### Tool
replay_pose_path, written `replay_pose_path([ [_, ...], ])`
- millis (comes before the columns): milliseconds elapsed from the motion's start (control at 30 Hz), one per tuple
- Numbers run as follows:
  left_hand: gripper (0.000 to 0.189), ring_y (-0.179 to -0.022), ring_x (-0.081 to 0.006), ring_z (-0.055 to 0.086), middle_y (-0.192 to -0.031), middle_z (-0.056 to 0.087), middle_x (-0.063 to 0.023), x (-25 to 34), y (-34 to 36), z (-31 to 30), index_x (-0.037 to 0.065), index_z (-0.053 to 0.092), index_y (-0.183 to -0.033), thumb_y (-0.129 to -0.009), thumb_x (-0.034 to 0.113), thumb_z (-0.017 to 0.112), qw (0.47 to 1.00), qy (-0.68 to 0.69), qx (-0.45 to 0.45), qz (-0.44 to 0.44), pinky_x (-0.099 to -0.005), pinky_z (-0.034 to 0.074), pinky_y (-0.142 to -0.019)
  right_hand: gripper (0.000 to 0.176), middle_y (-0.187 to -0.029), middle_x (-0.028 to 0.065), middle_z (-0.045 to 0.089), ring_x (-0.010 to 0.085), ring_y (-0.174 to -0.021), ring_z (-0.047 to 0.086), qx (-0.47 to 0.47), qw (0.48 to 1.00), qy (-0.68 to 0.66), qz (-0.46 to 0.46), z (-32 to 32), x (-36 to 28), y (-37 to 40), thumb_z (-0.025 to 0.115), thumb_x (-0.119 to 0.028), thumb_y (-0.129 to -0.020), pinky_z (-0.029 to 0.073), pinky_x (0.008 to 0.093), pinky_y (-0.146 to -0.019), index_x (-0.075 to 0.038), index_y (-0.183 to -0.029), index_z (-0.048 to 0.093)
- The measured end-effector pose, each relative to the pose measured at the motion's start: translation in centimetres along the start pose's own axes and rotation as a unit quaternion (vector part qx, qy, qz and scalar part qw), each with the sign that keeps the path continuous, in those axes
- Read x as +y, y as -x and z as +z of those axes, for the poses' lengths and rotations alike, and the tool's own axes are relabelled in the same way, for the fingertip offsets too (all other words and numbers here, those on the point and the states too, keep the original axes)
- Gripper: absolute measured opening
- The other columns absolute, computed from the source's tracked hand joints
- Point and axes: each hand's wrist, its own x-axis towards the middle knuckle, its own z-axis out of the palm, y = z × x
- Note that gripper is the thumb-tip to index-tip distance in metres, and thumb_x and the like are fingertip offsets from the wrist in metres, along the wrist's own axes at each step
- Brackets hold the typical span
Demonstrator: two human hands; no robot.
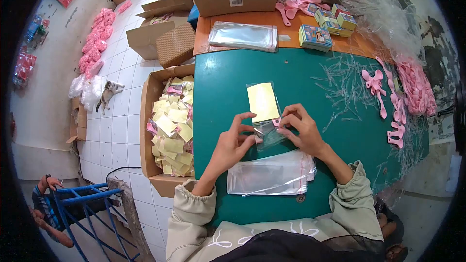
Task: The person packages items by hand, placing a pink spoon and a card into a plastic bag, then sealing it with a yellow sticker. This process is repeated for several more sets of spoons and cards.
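Both my hands are at a clear plastic bag [268,135] on the green table, with a pale yellow card [262,102] in its upper part. My left hand [237,140] pinches the bag's lower left side. The fingers of my right hand [300,130] are closed on its right edge, beside a small pink piece [276,122] at the card's lower corner. Just below my hands lies a stack of empty clear bags [267,175]. Pink spoons [376,85] lie to the right, near thin clear plastic strips [342,87].
A carton [145,111] of packed yellow-card bags stands left of the table [223,73]. Clear sleeves [242,36], small card stacks [315,38] and an open box [236,2] line the back. A cat [108,95] is on the floor. A person [48,208] is at lower left.
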Motion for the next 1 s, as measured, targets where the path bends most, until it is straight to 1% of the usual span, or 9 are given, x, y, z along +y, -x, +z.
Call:
replay_pose_path([
  [67,0.021,-0.089,-0.0174,0.064,-0.093,0.063,-0.0099,-0.7,-0.4,0.3,0.001,0.051,-0.108,-0.087,0.004,0.056,0.995,-0.085,0.001,0.051,-0.0254,0.053,-0.068,0.014,-0.101,0.0096,0.046,0.0173,-0.079,0.059,-0.001,1.000,-0.019,-0.004,-0.5,-0.3,-0.3,0.067,-0.005,-0.079,0.049,0.0283,-0.069,0.000,-0.088,0.057],
  [133,0.016,-0.086,-0.0151,0.063,-0.091,0.062,-0.0076,-0.9,-0.5,0.4,0.000,0.054,-0.100,-0.085,0.003,0.059,0.988,-0.135,0.014,0.076,-0.0243,0.052,-0.065,0.012,-0.099,0.0079,0.049,0.0141,-0.078,0.058,0.006,0.989,-0.120,0.088,-0.3,-0.2,-0.2,0.066,-0.005,-0.080,0.049,0.0264,-0.069,0.000,-0.088,0.058],
  [200,0.011,-0.082,-0.0131,0.062,-0.089,0.061,-0.0064,-0.5,-0.5,0.6,-0.001,0.056,-0.093,-0.084,0.005,0.060,0.985,-0.151,0.038,0.077,-0.0239,0.052,-0.063,0.010,-0.096,0.0069,0.052,0.0117,-0.078,0.058,0.002,0.958,-0.234,0.167,0.1,0.3,-0.1,0.064,-0.004,-0.082,0.050,0.0250,-0.070,0.001,-0.088,0.057],
  [267,0.011,-0.080,-0.0128,0.061,-0.087,0.061,-0.0071,-0.6,-0.5,0.9,-0.001,0.056,-0.092,-0.084,0.005,0.061,0.982,-0.165,0.052,0.081,-0.0237,0.052,-0.062,0.009,-0.092,0.0064,0.056,0.0102,-0.078,0.059,-0.013,0.904,-0.359,0.232,0.7,1.5,0.3,0.062,-0.004,-0.084,0.051,0.0242,-0.070,0.002,-0.088,0.057],
  [367,0.012,-0.078,-0.0121,0.061,-0.085,0.060,-0.0070,-1.0,-0.5,0.9,-0.001,0.056,-0.091,-0.084,0.007,0.062,0.981,-0.167,0.067,0.079,-0.0236,0.052,-0.062,0.009,-0.082,0.0071,0.060,0.0102,-0.076,0.060,0.025,0.890,-0.370,0.266,0.8,0.4,-0.3,0.060,-0.004,-0.086,0.052,0.0241,-0.068,0.003,-0.088,0.055],
  [500,0.011,-0.077,-0.0111,0.060,-0.083,0.059,-0.0058,-1.6,-0.8,1.2,-0.003,0.056,-0.086,-0.085,0.007,0.061,0.987,-0.126,0.089,0.047,-0.0234,0.053,-0.061,0.008,-0.080,0.0092,0.062,0.0120,-0.071,0.062,0.050,0.901,-0.335,0.270,1.3,0.4,-0.5,0.058,-0.002,-0.087,0.054,0.0238,-0.063,0.003,-0.089,0.053],
  [800,0.024,-0.080,-0.0099,0.059,-0.097,0.054,-0.0066,-1.9,-1.0,1.4,0.003,0.041,-0.102,-0.086,0.005,0.059,0.995,-0.037,0.093,0.008,-0.0218,0.051,-0.056,0.012,-0.079,0.0115,0.062,0.0133,-0.069,0.063,0.088,0.907,-0.316,0.265,1.7,0.2,-0.6,0.057,0.000,-0.086,0.053,0.0243,-0.058,0.003,-0.095,0.050],
  [900,0.022,-0.076,-0.0101,0.059,-0.096,0.058,-0.0079,-1.8,-1.0,1.3,0.002,0.047,-0.102,-0.084,0.003,0.059,0.994,-0.041,0.100,0.006,-0.0222,0.050,-0.051,0.018,-0.080,0.0112,0.063,0.0131,-0.070,0.063,0.074,0.912,-0.308,0.260,1.7,0.1,-0.6,0.056,0.000,-0.087,0.053,0.0244,-0.059,0.004,-0.104,0.052],
  [1000,0.033,-0.080,-0.0080,0.057,-0.103,0.055,-0.0059,-1.7,-1.0,1.2,0.005,0.047,-0.116,-0.085,0.004,0.059,0.996,-0.047,0.081,0.008,-0.0187,0.045,-0.054,0.026,-0.081,0.0106,0.063,0.0124,-0.069,0.063,0.052,0.923,-0.286,0.252,1.7,0.2,-0.4,0.055,0.000,-0.087,0.053,0.0241,-0.059,0.002,-0.113,0.053],
])
